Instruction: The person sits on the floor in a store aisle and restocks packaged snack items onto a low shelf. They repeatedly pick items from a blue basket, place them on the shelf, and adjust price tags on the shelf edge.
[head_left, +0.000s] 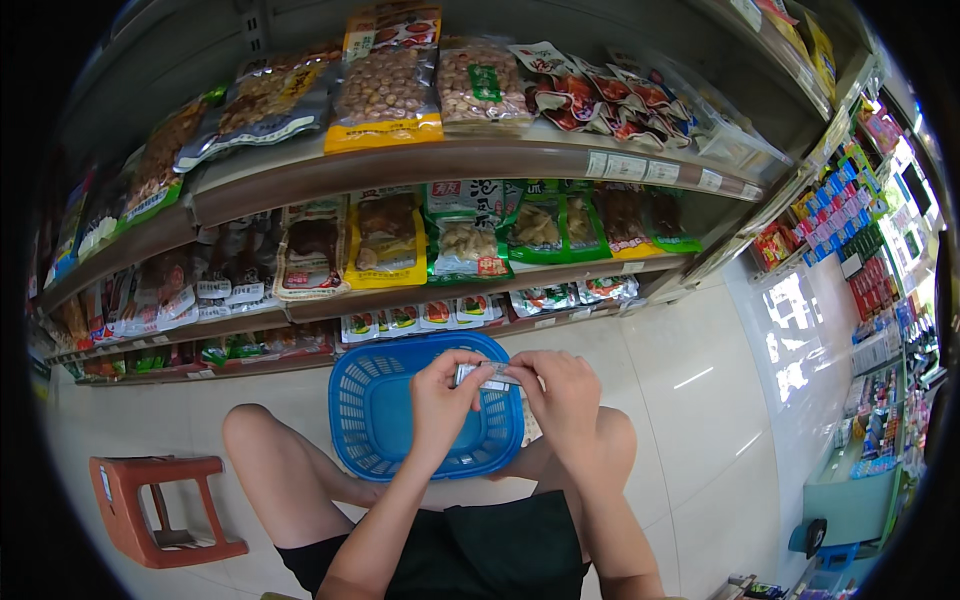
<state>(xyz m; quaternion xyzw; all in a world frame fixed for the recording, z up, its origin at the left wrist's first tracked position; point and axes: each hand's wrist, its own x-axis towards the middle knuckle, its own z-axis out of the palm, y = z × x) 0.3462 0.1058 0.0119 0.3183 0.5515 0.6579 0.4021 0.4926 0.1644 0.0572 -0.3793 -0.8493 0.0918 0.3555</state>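
Between the fingertips of both hands is a small flat silvery piece (495, 376), perhaps a label or tag holder; its exact kind is too small to tell. My left hand (444, 390) pinches its left end, thumb on top. At the other end, my right hand (559, 386) grips it with thumb and forefinger. Both hands hover above the right half of a blue plastic basket (346, 439), which sits on the floor between my knees. Nothing shows inside the visible part of the basket.
Ahead rise store shelves (480, 161) with bagged nuts (386, 90), vacuum-packed snacks (311, 247) and paper price labels (626, 166) along the edge. A reddish plastic stool (169, 559) lies left on the tiled floor (697, 450). A glass counter (847, 495) with goods stands right.
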